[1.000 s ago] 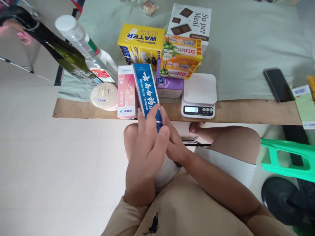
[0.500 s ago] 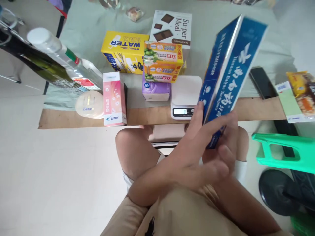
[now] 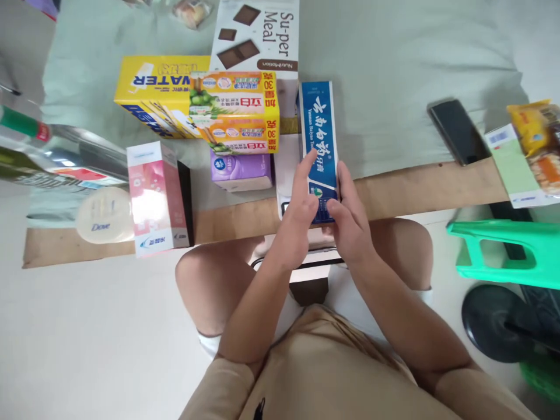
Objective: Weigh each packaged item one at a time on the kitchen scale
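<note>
Both my hands hold a blue Yunnan Baiyao toothpaste box [image 3: 324,125] by its near end, lettering up. My left hand [image 3: 297,219] is closed along its left side, the index finger reaching over the top face. On the opposite side, my right hand [image 3: 352,224] grips it with the thumb on the near corner. Beneath and to the left of the box shows part of a white kitchen scale [image 3: 285,169], its display mostly covered. I cannot tell whether the box touches the scale. Just left stand a purple pack [image 3: 242,172] and yellow-orange soap packs [image 3: 238,111].
Behind the soap are a yellow box [image 3: 160,96] and a Super Meal box [image 3: 258,35]. A pink box [image 3: 153,198], a Dove container [image 3: 102,216] and a clear bottle [image 3: 83,154] stand left. A phone [image 3: 459,131] and snack packs [image 3: 534,151] lie right, near a green stool [image 3: 494,254].
The toothpaste box has come down from a raised, tilted position to lie low over the scale. My hands have uncrossed, one now on each side. The camera view has shifted right.
</note>
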`<control>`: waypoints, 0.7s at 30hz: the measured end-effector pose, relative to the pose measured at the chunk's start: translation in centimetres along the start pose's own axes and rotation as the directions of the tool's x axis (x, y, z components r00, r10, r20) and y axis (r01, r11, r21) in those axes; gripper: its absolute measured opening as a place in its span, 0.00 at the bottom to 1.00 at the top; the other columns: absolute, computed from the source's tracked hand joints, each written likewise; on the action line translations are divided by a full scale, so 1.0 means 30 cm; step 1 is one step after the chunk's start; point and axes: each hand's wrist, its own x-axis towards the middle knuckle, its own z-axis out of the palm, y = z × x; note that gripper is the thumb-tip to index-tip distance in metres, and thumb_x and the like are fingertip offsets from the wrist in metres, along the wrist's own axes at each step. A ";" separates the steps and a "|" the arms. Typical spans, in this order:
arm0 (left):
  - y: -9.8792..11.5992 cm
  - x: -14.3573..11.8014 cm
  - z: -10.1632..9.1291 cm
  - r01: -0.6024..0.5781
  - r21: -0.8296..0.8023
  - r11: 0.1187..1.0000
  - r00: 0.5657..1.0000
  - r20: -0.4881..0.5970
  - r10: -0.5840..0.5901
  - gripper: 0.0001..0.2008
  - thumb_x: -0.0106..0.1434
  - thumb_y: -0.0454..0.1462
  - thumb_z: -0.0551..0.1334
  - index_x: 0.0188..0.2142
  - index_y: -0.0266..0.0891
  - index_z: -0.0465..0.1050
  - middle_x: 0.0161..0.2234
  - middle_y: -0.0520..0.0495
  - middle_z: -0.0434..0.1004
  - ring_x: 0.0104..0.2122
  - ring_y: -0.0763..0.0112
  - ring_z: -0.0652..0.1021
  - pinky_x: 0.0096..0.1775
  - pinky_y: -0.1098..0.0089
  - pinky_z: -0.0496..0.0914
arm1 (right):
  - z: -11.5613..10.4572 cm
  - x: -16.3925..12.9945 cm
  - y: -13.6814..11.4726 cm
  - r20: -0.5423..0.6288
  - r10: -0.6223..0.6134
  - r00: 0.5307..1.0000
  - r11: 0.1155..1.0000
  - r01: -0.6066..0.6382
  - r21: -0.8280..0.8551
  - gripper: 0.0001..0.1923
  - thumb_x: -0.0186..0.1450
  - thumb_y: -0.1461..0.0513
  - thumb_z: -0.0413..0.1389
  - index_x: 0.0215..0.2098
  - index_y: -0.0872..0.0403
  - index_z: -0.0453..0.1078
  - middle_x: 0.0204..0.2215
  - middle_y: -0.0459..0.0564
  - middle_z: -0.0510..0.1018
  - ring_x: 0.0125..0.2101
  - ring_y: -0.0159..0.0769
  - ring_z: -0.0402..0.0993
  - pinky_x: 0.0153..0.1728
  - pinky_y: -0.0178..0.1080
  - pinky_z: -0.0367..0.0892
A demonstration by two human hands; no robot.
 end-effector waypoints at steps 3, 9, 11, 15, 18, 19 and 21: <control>-0.008 0.007 0.009 0.005 -0.016 1.000 1.000 -0.016 -0.005 0.32 0.74 0.62 0.50 0.73 0.64 0.57 0.76 0.58 0.58 0.75 0.54 0.66 0.72 0.50 0.70 | -0.007 0.004 -0.002 -0.033 0.040 0.999 0.999 -0.039 0.022 0.41 0.73 0.42 0.52 0.79 0.38 0.46 0.77 0.43 0.61 0.75 0.40 0.63 0.77 0.54 0.64; -0.034 0.023 0.015 0.047 0.140 0.989 0.988 -0.155 -0.025 0.33 0.74 0.61 0.45 0.72 0.58 0.61 0.72 0.53 0.67 0.73 0.53 0.69 0.68 0.54 0.75 | -0.041 0.019 -0.020 -0.023 0.103 0.994 0.994 -0.104 -0.044 0.39 0.73 0.43 0.53 0.78 0.39 0.51 0.73 0.45 0.68 0.71 0.43 0.69 0.74 0.55 0.68; -0.041 0.025 0.007 0.061 0.099 0.993 0.985 -0.164 -0.044 0.34 0.73 0.64 0.45 0.71 0.56 0.61 0.74 0.54 0.64 0.75 0.55 0.65 0.72 0.55 0.70 | -0.063 0.012 -0.011 -0.039 0.089 0.995 0.995 -0.091 -0.035 0.38 0.73 0.43 0.53 0.77 0.40 0.53 0.75 0.47 0.65 0.72 0.45 0.67 0.74 0.57 0.67; -0.047 0.009 -0.027 0.032 0.070 0.997 0.969 -0.248 -0.014 0.36 0.67 0.68 0.52 0.66 0.55 0.65 0.74 0.52 0.63 0.78 0.58 0.60 0.76 0.57 0.61 | -0.133 -0.024 0.038 -0.137 -0.006 0.991 1.000 0.004 -0.011 0.34 0.74 0.44 0.50 0.75 0.43 0.58 0.77 0.50 0.60 0.78 0.45 0.57 0.77 0.60 0.60; -0.048 -0.021 -0.058 -0.016 0.032 0.999 0.929 -0.370 0.026 0.31 0.64 0.64 0.61 0.58 0.51 0.72 0.66 0.47 0.74 0.70 0.58 0.72 0.69 0.58 0.69 | -0.188 -0.058 0.091 -0.235 -0.090 0.968 0.996 0.083 -0.042 0.30 0.74 0.46 0.48 0.70 0.44 0.64 0.74 0.53 0.66 0.77 0.46 0.59 0.78 0.61 0.58; -0.048 -0.033 -0.068 -0.034 0.021 0.999 0.908 -0.418 0.039 0.28 0.64 0.62 0.62 0.54 0.49 0.74 0.60 0.45 0.79 0.63 0.59 0.78 0.64 0.60 0.73 | -0.202 -0.068 0.109 -0.275 -0.115 0.954 0.993 0.107 -0.045 0.28 0.74 0.47 0.48 0.68 0.45 0.67 0.72 0.54 0.68 0.75 0.47 0.62 0.78 0.62 0.58; -0.049 -0.058 -0.086 -0.065 0.014 0.998 0.859 -0.508 0.063 0.23 0.65 0.60 0.64 0.45 0.45 0.76 0.44 0.45 0.83 0.48 0.64 0.83 0.52 0.64 0.76 | -0.217 -0.086 0.143 -0.355 -0.165 0.920 0.986 0.161 -0.040 0.26 0.73 0.49 0.49 0.64 0.46 0.70 0.67 0.56 0.74 0.71 0.49 0.69 0.76 0.63 0.61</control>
